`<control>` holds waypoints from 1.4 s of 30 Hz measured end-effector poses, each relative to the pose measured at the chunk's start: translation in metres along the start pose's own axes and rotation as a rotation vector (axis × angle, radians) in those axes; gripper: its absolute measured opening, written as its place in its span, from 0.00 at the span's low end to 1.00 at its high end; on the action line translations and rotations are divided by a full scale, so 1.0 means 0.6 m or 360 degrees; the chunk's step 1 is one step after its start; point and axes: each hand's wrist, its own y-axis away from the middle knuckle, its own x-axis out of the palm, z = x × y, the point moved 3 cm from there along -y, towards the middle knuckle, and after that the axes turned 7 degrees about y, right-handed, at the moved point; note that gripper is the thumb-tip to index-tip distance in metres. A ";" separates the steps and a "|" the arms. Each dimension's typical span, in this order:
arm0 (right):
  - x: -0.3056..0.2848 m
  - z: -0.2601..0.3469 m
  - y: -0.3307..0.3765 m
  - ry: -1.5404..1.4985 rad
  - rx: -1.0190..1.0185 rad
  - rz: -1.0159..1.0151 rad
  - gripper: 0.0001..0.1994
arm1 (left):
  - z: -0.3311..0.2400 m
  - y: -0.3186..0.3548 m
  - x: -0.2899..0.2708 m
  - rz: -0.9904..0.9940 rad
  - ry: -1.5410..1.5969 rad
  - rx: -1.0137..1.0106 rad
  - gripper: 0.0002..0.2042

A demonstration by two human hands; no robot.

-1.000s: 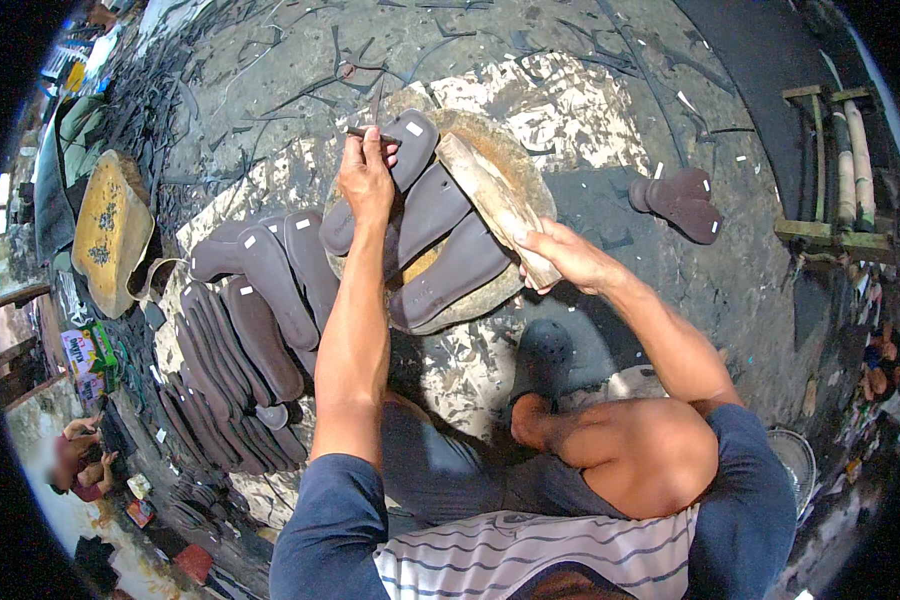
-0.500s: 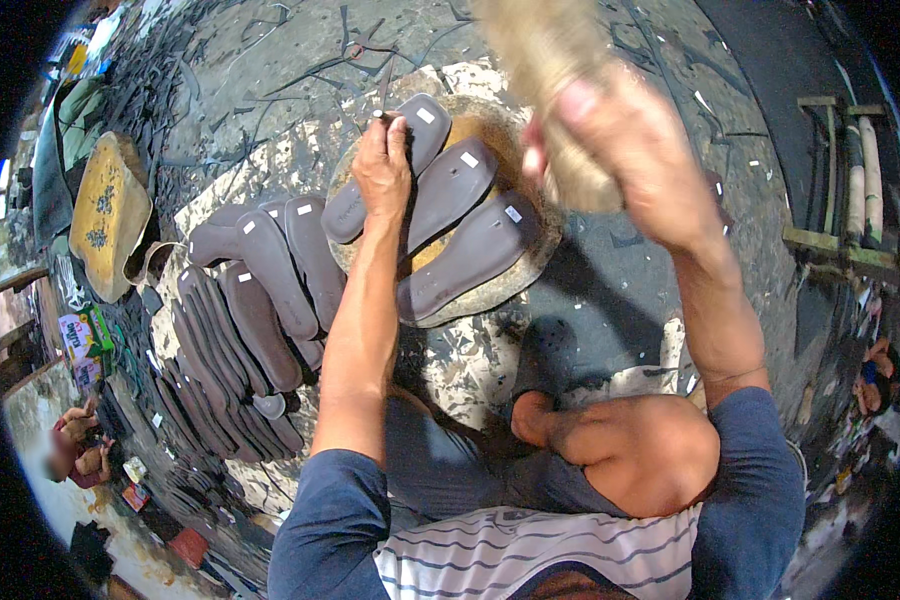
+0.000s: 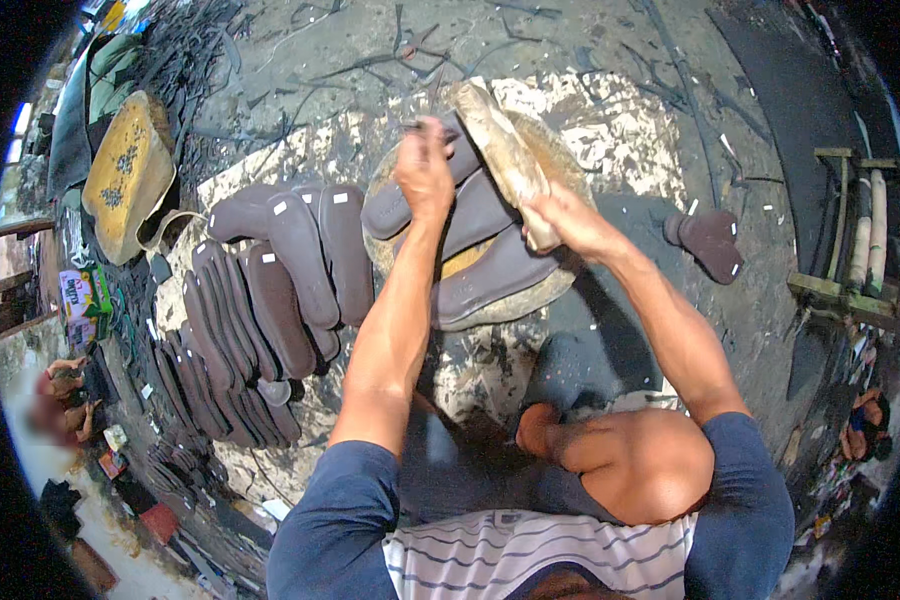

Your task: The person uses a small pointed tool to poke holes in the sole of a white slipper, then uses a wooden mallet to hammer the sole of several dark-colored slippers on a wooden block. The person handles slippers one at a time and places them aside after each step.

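My left hand [image 3: 425,170] presses down on the top one of three dark brown shoe soles [image 3: 490,270] laid across a round wooden block [image 3: 510,305]. It is closed around something small that I cannot make out. My right hand [image 3: 567,215] grips the lower end of a thick wooden mallet [image 3: 500,155]. The mallet's head points up and away, right beside my left hand above the top sole.
Several brown soles [image 3: 270,290] lie fanned in rows left of the block. Another pair of soles [image 3: 710,240] rests on the ground to the right. A yellow foam pad [image 3: 125,180] sits far left. A wooden frame [image 3: 850,250] stands at the right. My bare knee [image 3: 640,465] is below.
My right hand raised the mallet high toward the camera half a second ago. Now it has swung down next to my left hand over the top sole. My left hand stayed put.
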 end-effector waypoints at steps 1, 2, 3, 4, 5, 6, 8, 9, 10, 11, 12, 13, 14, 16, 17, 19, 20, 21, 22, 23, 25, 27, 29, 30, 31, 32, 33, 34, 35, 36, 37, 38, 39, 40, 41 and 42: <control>-0.007 -0.019 0.001 -0.0183 0.0019 0.0051 0.26 | 0.002 -0.010 0.000 -0.0300 0.0584 -0.0442 0.14; 0.007 0.002 0.006 -0.0172 0.0134 0.0025 0.24 | 0.004 -0.009 -0.037 -0.0340 0.0572 -0.0415 0.15; -0.005 0.006 0.002 -0.0186 0.0128 0.0064 0.23 | -0.005 -0.024 -0.055 -0.0351 0.0601 -0.0372 0.16; -0.005 -0.001 0.015 -0.0240 0.0166 0.0064 0.23 | -0.017 -0.005 -0.084 -0.0170 0.0303 -0.0469 0.15; 0.004 0.011 0.021 -0.0294 0.0173 0.0082 0.23 | -0.022 0.007 -0.124 -0.0092 0.0112 -0.0399 0.16; 0.011 0.026 0.018 -0.0282 0.0175 0.0094 0.23 | -0.011 0.011 -0.159 -0.0042 0.0080 -0.0413 0.16; 0.026 0.035 0.021 -0.0262 0.0217 0.0119 0.24 | -0.005 0.023 -0.188 0.0080 -0.0106 -0.0453 0.17; 0.028 0.033 0.025 -0.0260 0.0219 0.0101 0.24 | -0.009 0.028 -0.182 0.0095 -0.0050 -0.0415 0.17; 0.028 0.030 0.029 -0.0259 0.0221 0.0080 0.25 | -0.014 0.034 -0.180 0.0119 -0.0098 -0.0415 0.17; 0.027 0.033 0.031 -0.0254 0.0214 0.0055 0.26 | -0.020 0.033 -0.177 0.0143 -0.0140 -0.0406 0.16; 0.026 0.036 0.035 -0.0265 0.0217 0.0026 0.26 | -0.022 0.033 -0.178 0.0144 -0.0188 -0.0403 0.15; 0.024 0.040 0.039 -0.0251 0.0218 0.0028 0.26 | -0.025 0.033 -0.179 0.0145 -0.0235 -0.0401 0.15; 0.024 0.043 0.042 -0.0242 0.0219 0.0029 0.27 | -0.026 0.034 -0.182 0.0150 -0.0285 -0.0399 0.14; 0.022 0.052 0.049 -0.0261 0.0211 0.0048 0.27 | -0.026 0.032 -0.179 0.0174 -0.0283 -0.0329 0.13; 0.022 0.057 0.054 -0.0291 0.0209 0.0070 0.27 | -0.026 0.033 -0.177 0.0185 -0.0285 -0.0302 0.13; 0.022 0.071 0.066 -0.0334 0.0171 0.0107 0.25 | -0.026 0.035 -0.169 0.0206 -0.0412 -0.0222 0.11; 0.025 0.084 0.074 -0.0350 0.0130 0.0122 0.24 | -0.029 0.034 -0.166 0.0217 -0.0475 -0.0176 0.11; 0.030 0.101 0.080 -0.0366 0.0084 0.0142 0.23 | -0.028 0.034 -0.167 0.0223 -0.0534 -0.0113 0.10; 0.035 0.127 0.085 -0.0383 -0.0011 0.0153 0.23 | -0.027 0.034 -0.168 0.0229 -0.0593 -0.0050 0.10; 0.044 0.158 0.092 -0.0402 -0.0103 0.0166 0.23 | -0.025 0.035 -0.171 0.0236 -0.0655 0.0010 0.09; 0.046 0.257 0.126 -0.0385 -0.0304 0.0316 0.24 | -0.032 0.036 -0.176 0.0251 -0.0718 0.0156 0.09; 0.055 0.342 0.175 -0.0255 -0.0775 -0.0009 0.19 | -0.030 0.041 -0.182 0.0277 -0.0780 0.0256 0.09; 0.072 0.363 0.197 -0.0062 -0.1299 -0.0389 0.27 | -0.027 0.041 -0.183 0.0293 -0.0833 0.0334 0.09; 0.081 0.366 0.204 0.0036 -0.1520 -0.0613 0.31 | -0.036 0.046 -0.184 0.0284 -0.0841 0.0459 0.08; 0.088 0.290 0.170 0.0176 -0.1605 -0.0678 0.29 | -0.041 0.038 -0.158 0.0361 -0.0830 0.0434 0.07; 0.099 0.204 0.125 0.0286 -0.1682 -0.0717 0.26 | -0.040 0.038 -0.148 0.0381 -0.0811 0.0502 0.08; 0.106 0.147 0.080 0.0511 -0.1317 -0.0548 0.26 | -0.038 0.043 -0.153 0.0388 -0.0816 0.0556 0.08; 0.116 0.092 0.039 0.0798 -0.0973 -0.0360 0.26 | -0.024 0.048 -0.160 0.0432 -0.0880 0.0603 0.09; 0.120 0.070 0.013 0.0991 -0.0447 0.0032 0.28 | -0.006 0.047 -0.183 0.0489 -0.0958 0.0649 0.09; 0.106 0.079 0.004 0.0748 -0.0424 0.0109 0.27 | -0.011 0.056 -0.187 0.0494 -0.0873 0.0691 0.10; 0.088 0.090 -0.004 0.0505 -0.0397 0.0182 0.27 | -0.008 0.039 -0.180 0.0478 -0.0875 0.0665 0.10; 0.091 0.066 0.036 0.0218 -0.0237 0.0241 0.27 | -0.011 0.062 -0.172 0.0544 -0.0852 0.0527 0.10; 0.081 0.108 0.053 0.0190 -0.0189 0.0262 0.24 | -0.024 0.033 -0.162 0.0524 -0.0856 0.0521 0.10; 0.080 0.065 0.050 0.0168 -0.0017 0.0303 0.25 | -0.023 0.044 -0.170 0.0473 -0.0872 0.0474 0.10; 0.076 0.017 0.040 0.0148 0.0134 0.0311 0.25 | -0.023 0.042 -0.167 0.0430 -0.0865 0.0457 0.10; 0.088 0.001 0.033 0.0188 -0.0241 0.0057 0.26 | -0.013 0.034 -0.179 0.0060 -0.0267 -0.0053 0.12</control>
